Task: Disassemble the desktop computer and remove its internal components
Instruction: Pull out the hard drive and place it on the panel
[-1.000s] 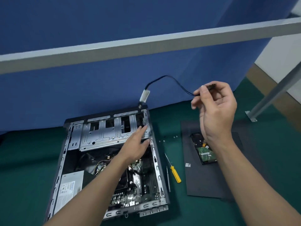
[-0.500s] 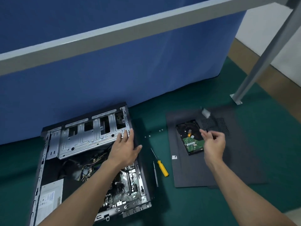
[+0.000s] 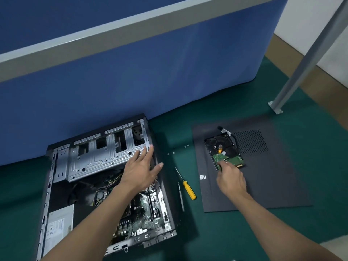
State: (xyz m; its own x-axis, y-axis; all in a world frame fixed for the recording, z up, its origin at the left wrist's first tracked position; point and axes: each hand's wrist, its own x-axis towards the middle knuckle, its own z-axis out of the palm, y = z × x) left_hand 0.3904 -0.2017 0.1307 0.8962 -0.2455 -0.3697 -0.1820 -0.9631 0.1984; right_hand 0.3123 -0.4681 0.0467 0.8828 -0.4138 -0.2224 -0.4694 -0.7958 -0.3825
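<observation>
Now right grip (image 3: 231,179) curls on near corner of hard drive (image 3: 220,146), hold unclear; left grip (image 3: 139,172) splayed.

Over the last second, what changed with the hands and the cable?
The right hand let go of the black cable it held up; it now lies on the side panel behind the hard drive. The hand came down to the drive's near edge, fingers curled; grip unclear. The left hand stayed open on the computer case; the screwdriver stayed put.

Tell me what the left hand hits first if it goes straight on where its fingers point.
Probably the case's side wall beside the drive cage: the fingers of the left hand end at it, contact unclear.
</observation>
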